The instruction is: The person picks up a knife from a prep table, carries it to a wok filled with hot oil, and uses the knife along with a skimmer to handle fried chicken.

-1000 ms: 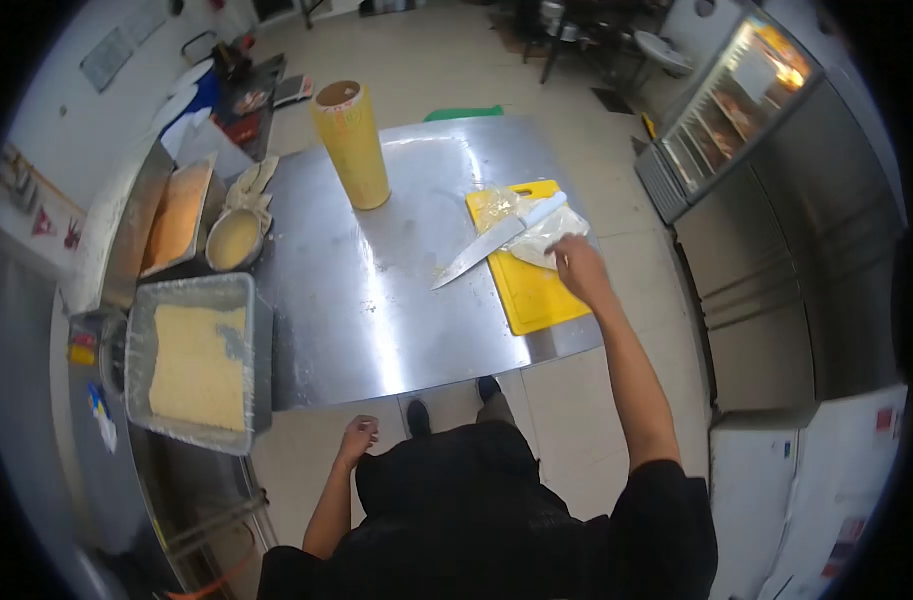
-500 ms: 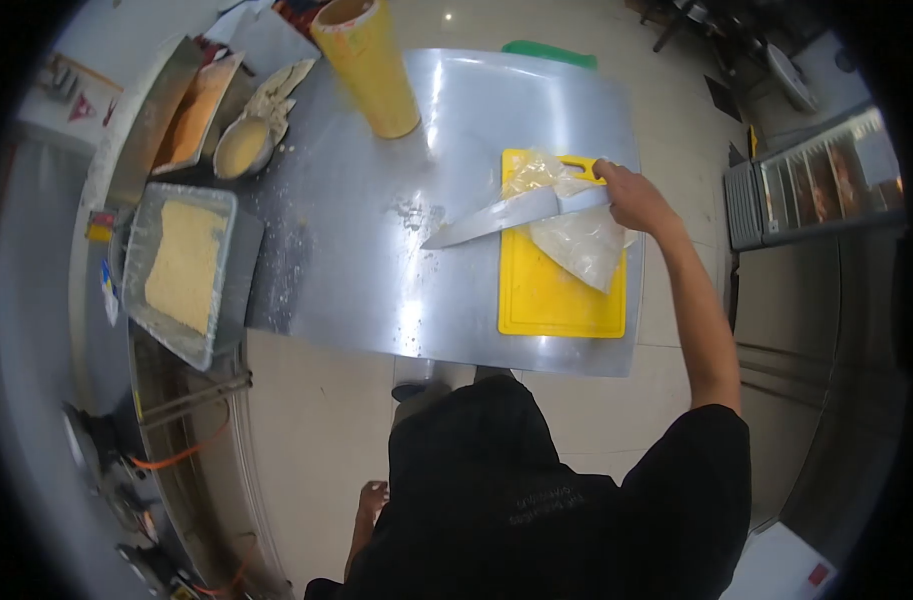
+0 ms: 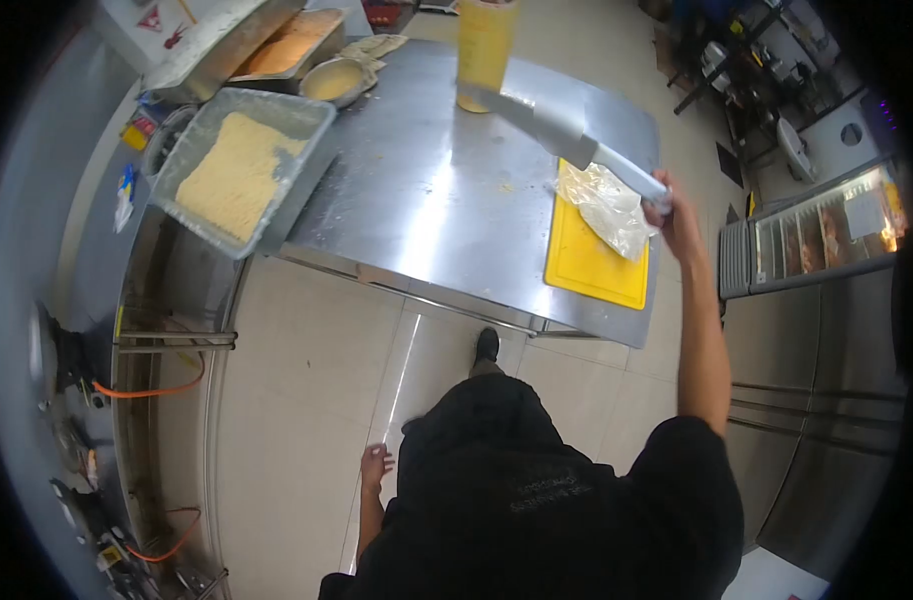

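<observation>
My right hand (image 3: pixel 670 212) is closed around the white handle of a large knife (image 3: pixel 557 130). The wide blade points to the far left, above the steel table, and its tip overlaps the base of the yellow roll (image 3: pixel 485 50) in view. Below the knife, a crumpled clear plastic bag (image 3: pixel 609 210) lies on a yellow cutting board (image 3: pixel 589 262). Low beside my body hangs my left hand (image 3: pixel 377 463), away from the table, its fingers loosely bent and somewhat apart with nothing visible in them.
On the left stands a grey tub (image 3: pixel 322 115) of pale crumbs (image 3: pixel 232 180). Behind it are a bowl of light batter (image 3: pixel 332 82), a cloth (image 3: pixel 377 48) and a metal pan of orange powder (image 3: pixel 295 45). The steel table (image 3: pixel 417 190) has crumbs on it. A glass-front cabinet (image 3: pixel 827 235) stands right.
The knife has come up off the board area and its tip now points farther away. My view has shifted, showing more floor between me and the table. The bag stays on the board.
</observation>
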Tool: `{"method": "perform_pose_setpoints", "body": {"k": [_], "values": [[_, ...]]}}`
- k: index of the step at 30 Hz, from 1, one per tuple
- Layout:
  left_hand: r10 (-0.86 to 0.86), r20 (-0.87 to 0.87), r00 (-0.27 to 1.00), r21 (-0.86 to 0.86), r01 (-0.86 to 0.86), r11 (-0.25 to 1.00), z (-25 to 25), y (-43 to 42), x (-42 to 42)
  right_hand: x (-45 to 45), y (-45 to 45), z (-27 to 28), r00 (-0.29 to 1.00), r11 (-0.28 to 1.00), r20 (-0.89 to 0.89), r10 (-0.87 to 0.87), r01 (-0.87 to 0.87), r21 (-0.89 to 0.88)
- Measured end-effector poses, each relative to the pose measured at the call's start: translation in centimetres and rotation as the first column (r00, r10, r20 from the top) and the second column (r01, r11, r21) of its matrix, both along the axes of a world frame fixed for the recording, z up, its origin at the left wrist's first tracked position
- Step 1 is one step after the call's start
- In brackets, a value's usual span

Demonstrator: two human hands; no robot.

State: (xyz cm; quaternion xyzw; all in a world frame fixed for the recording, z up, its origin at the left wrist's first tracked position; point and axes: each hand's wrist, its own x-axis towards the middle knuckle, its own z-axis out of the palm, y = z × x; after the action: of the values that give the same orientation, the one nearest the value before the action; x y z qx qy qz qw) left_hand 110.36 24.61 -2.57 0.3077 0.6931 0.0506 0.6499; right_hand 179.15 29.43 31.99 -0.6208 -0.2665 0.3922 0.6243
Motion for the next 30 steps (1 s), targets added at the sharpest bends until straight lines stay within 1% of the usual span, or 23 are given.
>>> {"method": "perform_pose_setpoints", "body": {"k": [1,3,5,6,7,9,10,12,13,14,15,17,18,20,21,22,23,24,25,26,27,29,30], "values": [[0.047,0.0,0.999,0.005,-0.047,0.999,-1.1,-1.7,-2.8,-2.1,-0.5,-1.7,0.975,0.971,-0.169,0.146,-0.108,0.215],[-0.075,-0.049,0.996,0.048,0.078,0.996,-1.9,-5.0,-7.5,-11.6,1.1,-0.5,0.982,0.991,-0.185,0.047,-0.023,0.133],[-0.172,-0.101,0.98,0.075,0.18,0.981,-1.9,-8.3,-12.5,-16.2,3.4,-2.3,0.952,0.952,-0.036,0.304,-0.303,0.043],[-0.196,-0.115,0.974,0.077,0.206,0.976,-2.0,-9.6,-15.0,-18.5,4.9,-2.4,0.955,0.96,-0.107,0.276,-0.279,-0.012],[-0.178,-0.104,0.978,0.064,0.186,0.981,-2.0,-10.9,-17.6,-21.1,6.2,-2.8,0.956,0.967,-0.148,0.253,-0.253,0.014],[-0.087,-0.049,0.995,0.04,0.089,0.995,-2.1,-12.4,-23.0,-26.2,8.6,-3.0,0.951,0.978,-0.228,0.209,-0.198,0.07],[0.009,-0.006,1.0,0.022,-0.009,1.0,-2.1,-12.7,-25.4,-29.1,9.7,-3.0,0.95,0.977,-0.237,0.203,-0.179,0.12],[0.193,0.027,0.981,-0.013,-0.193,0.981,-2.5,-12.7,-29.4,-34.8,11.3,-1.6,0.903,0.938,-0.3,0.308,-0.235,0.257],[0.28,-0.13,0.951,0.004,-0.281,0.96,-2.9,-12.0,-30.2,-37.4,12.1,-0.7,0.872,0.911,-0.33,0.361,-0.255,0.323],[0.313,-0.16,0.936,0.017,-0.314,0.949,-2.9,-11.9,-31.6,-39.9,13.1,0.3,0.849,0.877,-0.303,0.432,-0.317,0.362],[0.348,-0.188,0.919,0.033,-0.348,0.937,-0.9,-10.7,-32.0,-42.4,14.2,1.1,0.857,0.868,-0.241,0.456,-0.368,0.335],[0.354,-0.153,0.923,0.098,-0.342,0.935,-2.0,-9.1,-34.0,-48.1,17.4,2.5,0.839,0.826,-0.106,0.533,-0.489,0.281],[0.384,-0.14,0.913,0.137,-0.366,0.92,-2.6,-8.8,-35.0,-50.6,19.0,2.6,0.892,0.892,0.087,0.444,-0.45,0.053],[0.361,-0.084,0.929,0.24,-0.333,0.912,-3.8,-7.5,-36.1,-55.0,23.3,0.3,0.917,0.938,0.202,0.343,-0.347,-0.018],[0.293,-0.164,0.942,0.301,-0.235,0.924,-3.5,-7.4,-36.6,-57.3,25.0,-0.5,0.889,0.922,0.248,0.386,-0.373,-0.099],[0.27,-0.221,0.937,0.33,-0.188,0.925,-3.7,-6.8,-37.0,-61.8,26.0,0.0,0.891,0.917,0.216,0.399,-0.39,-0.084],[0.242,-0.279,0.929,0.349,-0.137,0.927,-3.9,-5.7,-37.8,-64.1,28.6,-2.2,0.858,0.873,0.175,0.483,-0.486,-0.028],[0.317,-0.273,0.908,0.359,-0.21,0.909,-3.5,-5.1,-38.6,-67.5,30.3,-3.3,0.845,0.85,0.116,0.522,-0.526,0.01],[0.386,-0.263,0.884,0.365,-0.279,0.888,-1.9,-4.5,-39.0,-70.5,33.0,-5.2,0.819,0.825,0.122,0.56,-0.565,0.008],[0.441,-0.251,0.862,0.364,-0.338,0.868,-1.2,-4.3,-39.4,-74.7,34.5,-5.1,0.793,0.797,0.109,0.6,-0.604,0.011],[0.496,-0.267,0.826,0.365,-0.389,0.846,-2.0,-4.9,-40.0,-78.7,35.6,-4.6,0.771,0.775,0.097,0.629,-0.632,0.002],[0.562,-0.304,0.769,0.37,-0.449,0.813,-2.4,-7.0,-42.2,-86.1,38.3,-3.2,0.687,0.687,0.035,0.726,-0.723,-0.066],[0.618,-0.334,0.712,0.361,-0.509,0.782,-2.5,-7.9,-42.9,-89.5,40.1,-2.9,0.652,0.648,-0.003,0.758,-0.755,-0.101]]}}
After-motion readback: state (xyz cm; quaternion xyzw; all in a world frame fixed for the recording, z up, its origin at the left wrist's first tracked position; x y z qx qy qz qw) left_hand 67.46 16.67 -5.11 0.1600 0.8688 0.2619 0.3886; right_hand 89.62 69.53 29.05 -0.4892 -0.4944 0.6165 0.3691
